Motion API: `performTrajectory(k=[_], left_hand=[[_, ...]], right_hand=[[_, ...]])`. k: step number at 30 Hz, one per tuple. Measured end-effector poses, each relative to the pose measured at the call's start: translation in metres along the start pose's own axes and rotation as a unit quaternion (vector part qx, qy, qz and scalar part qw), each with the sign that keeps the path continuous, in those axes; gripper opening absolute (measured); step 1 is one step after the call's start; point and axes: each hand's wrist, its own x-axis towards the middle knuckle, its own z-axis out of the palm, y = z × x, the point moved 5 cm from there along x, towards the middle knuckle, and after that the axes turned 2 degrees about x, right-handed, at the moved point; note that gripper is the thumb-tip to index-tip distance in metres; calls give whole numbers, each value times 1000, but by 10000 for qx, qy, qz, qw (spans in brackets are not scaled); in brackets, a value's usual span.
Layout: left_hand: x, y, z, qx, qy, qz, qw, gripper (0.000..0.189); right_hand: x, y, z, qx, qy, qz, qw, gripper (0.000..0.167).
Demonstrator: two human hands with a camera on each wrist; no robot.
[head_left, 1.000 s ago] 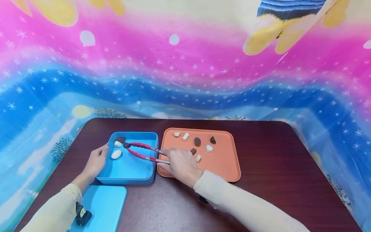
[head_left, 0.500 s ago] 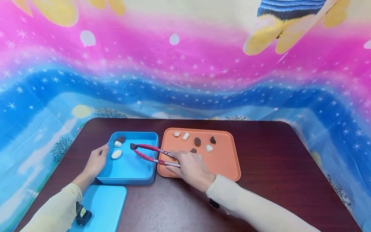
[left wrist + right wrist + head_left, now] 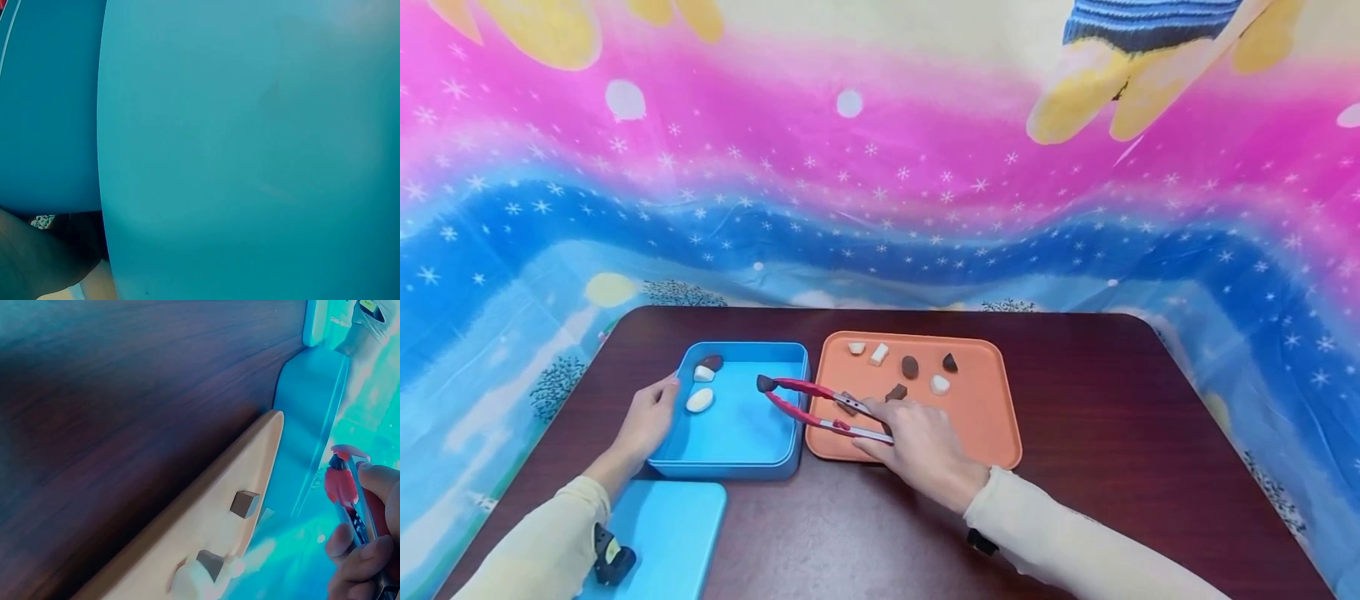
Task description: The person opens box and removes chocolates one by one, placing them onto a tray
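Observation:
My left hand (image 3: 651,421) grips the left wall of an open blue box (image 3: 752,433), thumb at the rim. Inside the box lie a brown stone (image 3: 712,362), a white stone (image 3: 703,374) and a white oval stone (image 3: 700,401). My right hand (image 3: 925,450) holds red tongs (image 3: 808,415) above the tray's left side. Their dark tips reach over the box's right part and sit close together; whether anything is between them I cannot tell. In the right wrist view, fingers curl round the tongs (image 3: 342,484).
An orange tray (image 3: 977,442) right of the box bears several brown and white stones, among them a brown oval stone (image 3: 910,367) and a white stone (image 3: 939,384). A blue lid (image 3: 681,533) lies before the box. Patterned cloth (image 3: 880,183) hangs behind the table (image 3: 1097,433).
My right hand and the tongs have moved right, their tips shifting from beside the brown stone toward the box's right wall. My left hand and the box have stayed put.

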Motion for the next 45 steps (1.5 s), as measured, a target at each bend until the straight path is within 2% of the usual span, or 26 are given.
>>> performTrajectory(k=[9, 16, 25, 37, 45], left_hand=[[-2, 3, -1, -21, 36, 52, 10000, 70], [-2, 3, 0, -19, 33, 40, 10000, 71], [-1, 2, 0, -30, 25, -9, 10000, 70], [0, 0, 0, -37, 67, 28, 10000, 70], [0, 1, 0, -47, 45, 9, 10000, 69]], right_hand=[[-11, 17, -3, -336, 243, 22, 9991, 47], [-22, 27, -13, -423, 439, 32, 9981, 43], [-37, 43, -22, -195, 690, 193, 9972, 52], [-53, 64, -31, -216, 729, 493, 9959, 49], [-65, 80, -39, -12, 701, 723, 9949, 51]])
